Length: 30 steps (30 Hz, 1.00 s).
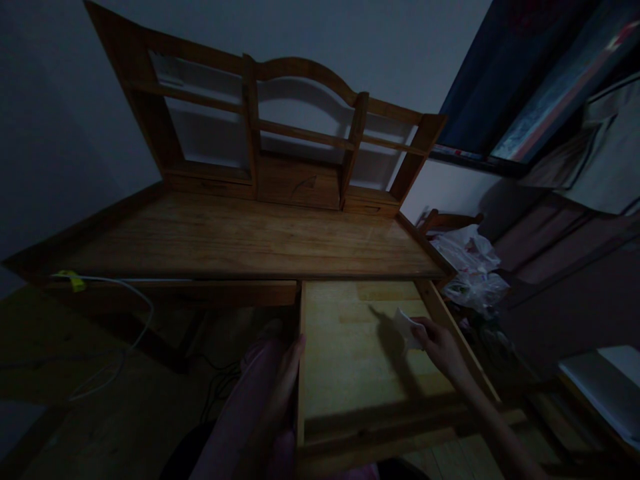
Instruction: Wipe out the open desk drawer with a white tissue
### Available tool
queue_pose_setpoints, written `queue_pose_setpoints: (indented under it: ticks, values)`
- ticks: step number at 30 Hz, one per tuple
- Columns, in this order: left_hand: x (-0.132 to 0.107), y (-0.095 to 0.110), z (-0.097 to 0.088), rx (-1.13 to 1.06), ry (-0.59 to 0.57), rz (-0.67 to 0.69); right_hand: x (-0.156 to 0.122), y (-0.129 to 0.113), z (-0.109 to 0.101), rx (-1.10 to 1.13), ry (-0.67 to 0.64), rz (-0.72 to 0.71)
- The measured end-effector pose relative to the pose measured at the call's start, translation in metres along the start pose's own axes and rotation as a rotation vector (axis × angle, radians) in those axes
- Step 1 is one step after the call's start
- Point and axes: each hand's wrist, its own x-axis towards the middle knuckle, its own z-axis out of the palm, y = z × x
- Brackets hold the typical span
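A wooden desk drawer (pixel 350 360) stands pulled out toward me, its pale bottom bare. My right hand (pixel 440 347) reaches into it from the right, fingers closed on a small white cloth or tissue (pixel 405 325) pressed against the drawer floor near the right wall. My left hand (pixel 287 380) rests against the outside of the drawer's left wall, fingers stretched along the wood. The room is very dim.
The wooden desk top (pixel 240 237) lies above the drawer, with a shelf hutch (pixel 290 140) at its back. A white cable (pixel 125 320) with a yellow tag hangs off the left edge. Crumpled plastic bags (pixel 470 267) sit on a chair at the right.
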Motion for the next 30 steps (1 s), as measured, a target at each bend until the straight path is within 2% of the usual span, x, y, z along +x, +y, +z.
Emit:
queue_pose_setpoints:
  ticks: [4, 8, 14, 17, 21, 24, 27, 30]
  values:
    - [0.001, 0.003, 0.0, 0.016, -0.032, -0.025, -0.001, -0.006, -0.001, 0.013, -0.013, -0.012]
    - [0.01, -0.008, -0.001, -0.026, 0.038, -0.095, -0.003, -0.01, -0.002, 0.068, -0.038, 0.009]
    - [0.003, -0.012, -0.005, -0.024, 0.002, -0.022, -0.007, -0.017, -0.002, 0.149, -0.054, 0.032]
    - [0.009, -0.023, -0.004, -0.093, 0.027, -0.064, -0.007, -0.017, -0.004, 0.128, -0.033, 0.035]
    - [0.02, -0.037, -0.002, -0.197, -0.013, -0.094, -0.009, -0.014, -0.015, -0.045, -0.011, -0.021]
    - [0.02, -0.034, -0.002, -0.185, -0.017, -0.101, -0.011, -0.008, -0.019, -0.28, -0.027, -0.075]
    - [0.016, -0.026, -0.003, -0.137, -0.004, -0.111, -0.012, 0.008, -0.011, -0.555, -0.069, -0.091]
    - [0.016, -0.026, -0.003, -0.127, 0.002, -0.072, -0.013, 0.028, 0.006, -0.716, -0.151, -0.122]
